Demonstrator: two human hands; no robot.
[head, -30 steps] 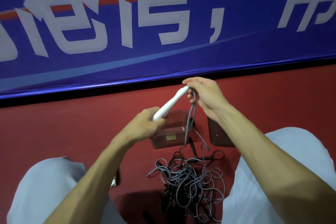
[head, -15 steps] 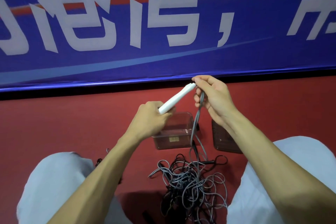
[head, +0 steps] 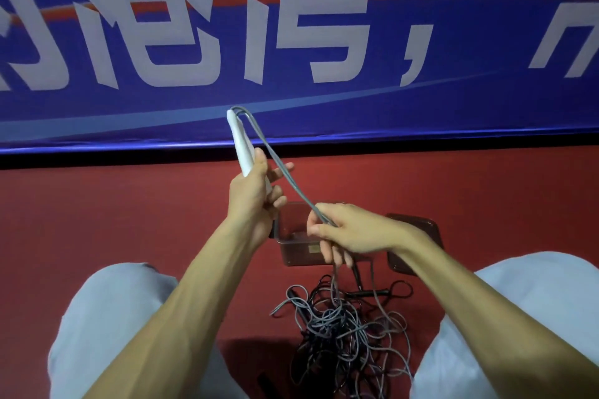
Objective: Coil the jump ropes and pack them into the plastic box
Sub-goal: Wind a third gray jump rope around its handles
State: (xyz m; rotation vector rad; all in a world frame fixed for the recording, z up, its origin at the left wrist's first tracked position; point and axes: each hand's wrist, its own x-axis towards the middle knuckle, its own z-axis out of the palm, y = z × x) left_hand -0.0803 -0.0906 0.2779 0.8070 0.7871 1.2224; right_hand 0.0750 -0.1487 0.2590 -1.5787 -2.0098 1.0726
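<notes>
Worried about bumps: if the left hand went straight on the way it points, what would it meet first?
Likely the blue banner beyond the left hand; nothing shows between, though depth is unclear.

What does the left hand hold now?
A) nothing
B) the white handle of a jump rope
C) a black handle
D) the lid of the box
B: the left hand grips the white handle, which points up, and the grey rope runs from its top down into the right hand.

handle (head: 241,142): smooth white plastic | box (head: 293,244): clear plastic | banner (head: 453,113): glossy
</notes>
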